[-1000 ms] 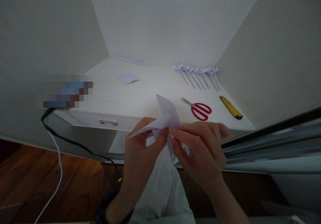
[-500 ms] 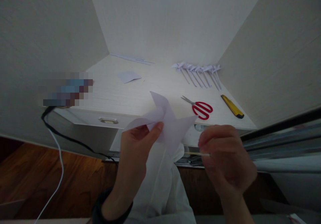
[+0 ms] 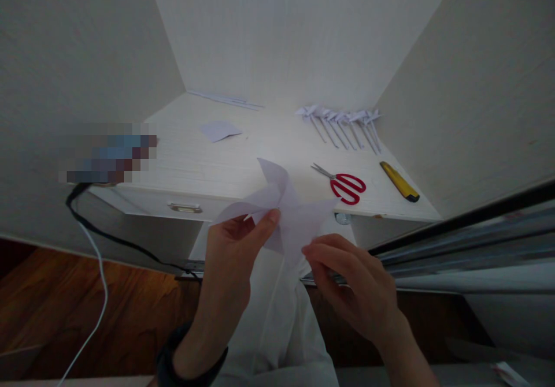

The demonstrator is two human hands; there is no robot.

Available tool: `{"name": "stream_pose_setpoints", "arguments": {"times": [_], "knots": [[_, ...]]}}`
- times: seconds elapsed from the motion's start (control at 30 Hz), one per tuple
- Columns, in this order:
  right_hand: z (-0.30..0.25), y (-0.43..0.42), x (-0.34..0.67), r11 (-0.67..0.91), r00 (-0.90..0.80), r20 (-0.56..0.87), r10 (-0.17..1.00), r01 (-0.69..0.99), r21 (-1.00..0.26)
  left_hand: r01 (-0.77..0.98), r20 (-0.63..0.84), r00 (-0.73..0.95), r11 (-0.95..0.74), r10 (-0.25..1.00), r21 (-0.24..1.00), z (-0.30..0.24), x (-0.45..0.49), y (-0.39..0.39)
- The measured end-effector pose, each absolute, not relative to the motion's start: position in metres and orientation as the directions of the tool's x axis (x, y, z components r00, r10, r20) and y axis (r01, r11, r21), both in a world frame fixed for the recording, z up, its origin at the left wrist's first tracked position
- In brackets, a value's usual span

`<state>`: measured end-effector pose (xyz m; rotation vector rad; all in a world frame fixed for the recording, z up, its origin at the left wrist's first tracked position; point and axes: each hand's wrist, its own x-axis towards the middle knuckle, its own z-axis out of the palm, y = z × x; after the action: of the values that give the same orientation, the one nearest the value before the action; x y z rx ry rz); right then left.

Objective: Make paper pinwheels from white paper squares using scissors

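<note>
My left hand (image 3: 234,248) pinches a white paper pinwheel (image 3: 299,219) close to its middle, thumb on the front face. Its blades curl outward, one pointing up and one toward the scissors. My right hand (image 3: 351,277) has its fingers drawn together at the pinwheel's lower right edge. Whether those fingertips grip the paper or some small thing is hidden. Beyond the pinwheel, red-handled scissors (image 3: 347,188) lie on the white desk (image 3: 182,164), blades slightly apart.
Several finished paper pinwheels on sticks (image 3: 342,124) lie in a row at the back right. A yellow utility knife (image 3: 399,182) is by the right wall. Thin white sticks (image 3: 225,99) and a paper square (image 3: 220,130) lie at the back left. A black cable (image 3: 130,245) hangs at left.
My right hand has moved left and in to the pinwheel's lower right edge. The thin stick seen in its fingers no longer shows. My left hand keeps its hold.
</note>
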<state>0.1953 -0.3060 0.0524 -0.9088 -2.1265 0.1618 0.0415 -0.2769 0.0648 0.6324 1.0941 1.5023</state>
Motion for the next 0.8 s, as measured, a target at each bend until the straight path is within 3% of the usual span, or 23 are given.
{"name": "stream_pose_setpoints", "arguments": {"times": [0.1, 0.47, 0.6, 0.7, 0.8], "knots": [[0.056, -0.305, 0.192, 0.745, -0.456, 0.658, 0.599, 0.618, -0.25, -0.463, -0.169, -0.252, 0.035, 0.953, 0.886, 0.062, 0.041, -0.276], [0.06, -0.305, 0.195, 0.754, -0.523, 0.661, 0.538, 0.649, -0.101, -0.446, -0.077, -0.244, -0.041, 0.967, 0.894, 0.056, 0.042, -0.278], [0.07, -0.304, 0.189, 0.71, -0.38, 0.686, 0.621, 0.642, -0.288, -0.319, 0.016, -0.231, -0.092, 0.973, 0.943, 0.054, 0.043, -0.282], [0.081, -0.3, 0.182, 0.639, -0.277, 0.628, 0.728, 0.607, -0.472, -0.212, 0.115, -0.211, -0.16, 0.971, 0.964, 0.056, 0.041, -0.286], [0.09, -0.295, 0.178, 0.562, -0.223, 0.561, 0.797, 0.611, -0.557, -0.141, 0.172, -0.18, -0.199, 0.968, 0.97, 0.059, 0.04, -0.289]]}}
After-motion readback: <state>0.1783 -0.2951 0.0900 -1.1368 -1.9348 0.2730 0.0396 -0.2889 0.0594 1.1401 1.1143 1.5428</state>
